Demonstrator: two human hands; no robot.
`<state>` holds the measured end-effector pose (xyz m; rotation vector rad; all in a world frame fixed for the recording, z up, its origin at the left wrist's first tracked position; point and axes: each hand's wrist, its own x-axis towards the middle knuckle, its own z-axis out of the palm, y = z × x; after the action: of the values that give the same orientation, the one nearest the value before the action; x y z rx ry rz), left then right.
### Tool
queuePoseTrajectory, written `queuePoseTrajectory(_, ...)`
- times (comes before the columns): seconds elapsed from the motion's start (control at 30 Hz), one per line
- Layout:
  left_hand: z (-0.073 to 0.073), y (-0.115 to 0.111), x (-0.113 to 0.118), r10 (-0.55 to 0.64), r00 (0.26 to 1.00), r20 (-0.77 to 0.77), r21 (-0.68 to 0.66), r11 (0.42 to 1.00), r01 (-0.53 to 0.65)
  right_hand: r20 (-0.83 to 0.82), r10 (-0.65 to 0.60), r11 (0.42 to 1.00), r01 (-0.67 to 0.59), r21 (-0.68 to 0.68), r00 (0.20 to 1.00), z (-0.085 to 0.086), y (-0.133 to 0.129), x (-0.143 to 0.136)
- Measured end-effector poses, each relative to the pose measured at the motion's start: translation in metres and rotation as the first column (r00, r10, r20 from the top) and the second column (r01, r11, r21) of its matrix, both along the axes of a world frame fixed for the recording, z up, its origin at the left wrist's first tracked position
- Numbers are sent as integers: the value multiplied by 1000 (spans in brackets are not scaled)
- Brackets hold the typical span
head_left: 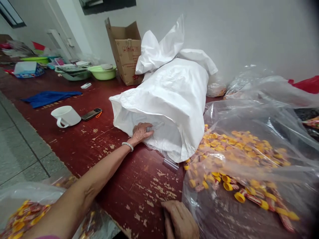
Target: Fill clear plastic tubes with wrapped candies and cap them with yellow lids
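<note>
My left hand (pixel 141 132), with a beaded bracelet (pixel 128 145) at the wrist, reaches into the mouth of a big white woven sack (pixel 171 86). Its fingers are closed on clear plastic tubes (pixel 157 125); how many is not clear. More clear plastic shows inside the sack, partly hidden by its wall. One clear tube (pixel 170 165) lies on the table just outside the sack's lower lip. My right hand (pixel 182 219) rests on the worn red table (pixel 139 186), fingers loosely bent and apart, with nothing seen in it.
To the right, a clear plastic bag (pixel 249 186) spreads over many yellow-capped red pieces (pixel 231 146). A white mug (pixel 66 116), a phone (pixel 91 114) and a blue cloth (pixel 51 98) lie left. Behind stand a cardboard box (pixel 128 59) and a green basin (pixel 102 73).
</note>
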<state>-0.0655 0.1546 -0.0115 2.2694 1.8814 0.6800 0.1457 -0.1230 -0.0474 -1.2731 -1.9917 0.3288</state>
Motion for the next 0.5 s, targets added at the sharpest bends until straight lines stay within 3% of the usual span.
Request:
queuePoseTrajectory(0.2, 2, -66, 21, -39, 999, 20, 64, 997, 38, -7, 0, 999, 1, 33, 1000, 6, -1, -3)
queuePoseTrajectory(0.37, 2, -121, 36, -149, 989, 11, 100, 984, 147, 3, -15, 1000, 15, -6, 1000, 10, -3, -5)
queuePoseTrajectory(0.5, 2, -144, 40, -239, 966, 100, 130, 966, 225, 32, -30, 999, 31, -11, 999, 11, -3, -5)
